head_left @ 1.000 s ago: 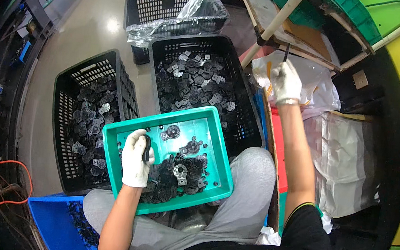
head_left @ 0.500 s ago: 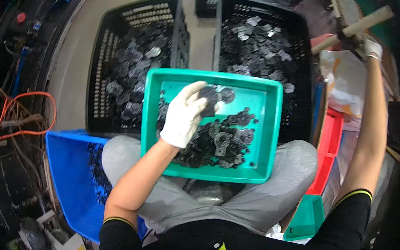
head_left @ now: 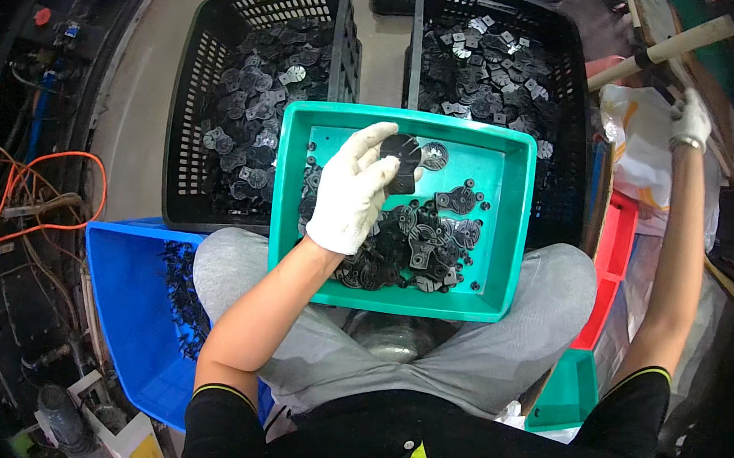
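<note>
My left hand (head_left: 354, 187), in a white glove, is above the green tray (head_left: 390, 303) on my lap. Its thumb and fingers are closed on a round black plastic part (head_left: 400, 162). A shiny clear-looking disc (head_left: 434, 156) shows just beside that part; whether the two are joined I cannot tell. Beneath the hand, flat black parts (head_left: 422, 246) and small black round pieces lie heaped in the tray. My right hand (head_left: 691, 121), also gloved, reaches out to the far right by a wooden frame, its fingers stretched and nothing visible in them.
Two black crates (head_left: 180, 140) (head_left: 417, 45) of black parts stand beyond the tray. A blue bin (head_left: 118, 309) with dark pieces is at left. Red trays (head_left: 600, 292) and a small green tray (head_left: 568, 388) sit at right. A pale pole (head_left: 692, 40) juts out near my right hand.
My right hand has come down a little, away from the pole. My left hand has turned slightly and still holds the black part. The whole view has shifted a bit.
</note>
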The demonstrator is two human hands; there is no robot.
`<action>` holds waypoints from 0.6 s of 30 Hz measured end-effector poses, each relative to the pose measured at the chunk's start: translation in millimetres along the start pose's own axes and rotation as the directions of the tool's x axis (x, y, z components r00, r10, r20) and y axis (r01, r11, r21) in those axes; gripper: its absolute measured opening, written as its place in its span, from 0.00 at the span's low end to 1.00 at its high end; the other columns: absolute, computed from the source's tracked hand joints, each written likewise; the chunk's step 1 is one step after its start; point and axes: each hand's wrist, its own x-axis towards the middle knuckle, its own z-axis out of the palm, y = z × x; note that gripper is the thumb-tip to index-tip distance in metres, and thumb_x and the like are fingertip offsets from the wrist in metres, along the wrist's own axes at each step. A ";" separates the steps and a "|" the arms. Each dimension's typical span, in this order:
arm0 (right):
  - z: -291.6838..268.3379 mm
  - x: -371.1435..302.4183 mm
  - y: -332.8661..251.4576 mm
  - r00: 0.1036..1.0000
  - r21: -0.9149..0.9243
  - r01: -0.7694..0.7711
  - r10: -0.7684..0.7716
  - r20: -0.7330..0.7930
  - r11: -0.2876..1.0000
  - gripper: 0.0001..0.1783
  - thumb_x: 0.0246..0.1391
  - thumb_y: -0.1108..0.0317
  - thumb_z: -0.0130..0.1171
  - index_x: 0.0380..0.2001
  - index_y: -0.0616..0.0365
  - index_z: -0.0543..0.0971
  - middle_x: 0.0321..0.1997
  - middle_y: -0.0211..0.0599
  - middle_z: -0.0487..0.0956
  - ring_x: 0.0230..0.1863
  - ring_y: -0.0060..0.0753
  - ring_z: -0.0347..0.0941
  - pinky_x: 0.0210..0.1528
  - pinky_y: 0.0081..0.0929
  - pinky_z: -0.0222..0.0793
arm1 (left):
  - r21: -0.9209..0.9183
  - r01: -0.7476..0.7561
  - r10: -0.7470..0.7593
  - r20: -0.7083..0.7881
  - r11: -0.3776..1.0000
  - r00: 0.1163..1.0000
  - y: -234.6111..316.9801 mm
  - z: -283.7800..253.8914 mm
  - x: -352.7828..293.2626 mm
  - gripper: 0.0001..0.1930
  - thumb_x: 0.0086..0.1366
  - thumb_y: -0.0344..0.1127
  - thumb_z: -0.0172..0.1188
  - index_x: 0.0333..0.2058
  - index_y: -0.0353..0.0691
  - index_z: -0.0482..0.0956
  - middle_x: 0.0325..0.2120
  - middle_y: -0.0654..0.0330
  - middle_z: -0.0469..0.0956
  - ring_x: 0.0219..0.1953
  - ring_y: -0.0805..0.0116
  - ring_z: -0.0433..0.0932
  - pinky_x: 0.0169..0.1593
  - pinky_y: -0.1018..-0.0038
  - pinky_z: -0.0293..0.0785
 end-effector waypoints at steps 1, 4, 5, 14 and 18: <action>-4.6 -14.6 11.6 0.990 0.024 0.013 -0.016 0.140 1.000 0.10 0.50 0.63 0.57 0.30 0.60 0.76 0.20 0.30 0.71 0.15 0.21 0.62 0.18 0.21 0.58 | 0.004 0.000 0.000 0.002 1.000 1.000 0.0 0.0 -1.3 0.25 0.59 0.28 0.53 0.54 0.27 0.57 0.45 0.48 0.67 0.47 0.59 0.71 0.51 0.65 0.71; 27.5 -155.3 -14.1 0.856 0.014 0.072 -0.070 0.512 0.997 0.11 0.47 0.66 0.55 0.33 0.61 0.76 0.20 0.26 0.72 0.17 0.18 0.64 0.18 0.17 0.58 | 0.028 -0.016 0.015 0.027 0.999 1.000 0.7 -2.2 -4.7 0.25 0.59 0.28 0.54 0.53 0.28 0.58 0.45 0.48 0.67 0.47 0.58 0.71 0.52 0.64 0.70; 38.0 -203.9 -28.5 0.779 -0.024 -0.129 0.116 0.616 0.991 0.12 0.49 0.67 0.54 0.36 0.62 0.75 0.23 0.26 0.73 0.18 0.18 0.66 0.18 0.15 0.60 | 0.034 -0.028 0.027 0.011 0.999 1.000 0.9 -1.7 -7.1 0.25 0.59 0.28 0.55 0.53 0.28 0.58 0.45 0.48 0.67 0.48 0.57 0.71 0.52 0.63 0.70; 65.8 -394.1 0.1 0.399 -0.205 -0.400 0.371 0.838 0.893 0.18 0.57 0.60 0.50 0.42 0.64 0.69 0.37 0.37 0.74 0.29 0.23 0.73 0.32 0.21 0.70 | 0.199 -0.095 0.118 -0.107 0.975 0.987 -26.9 12.0 -25.5 0.16 0.57 0.22 0.56 0.44 0.31 0.69 0.39 0.57 0.73 0.40 0.71 0.72 0.48 0.77 0.68; 48.1 -398.3 -3.5 0.521 -0.110 -0.097 0.145 0.841 0.989 0.15 0.55 0.62 0.53 0.39 0.63 0.72 0.27 0.33 0.74 0.25 0.19 0.69 0.29 0.19 0.66 | 0.145 -0.053 0.061 -0.050 0.988 0.997 -20.0 18.1 -34.2 0.16 0.57 0.23 0.57 0.44 0.32 0.69 0.39 0.58 0.73 0.41 0.74 0.72 0.46 0.79 0.69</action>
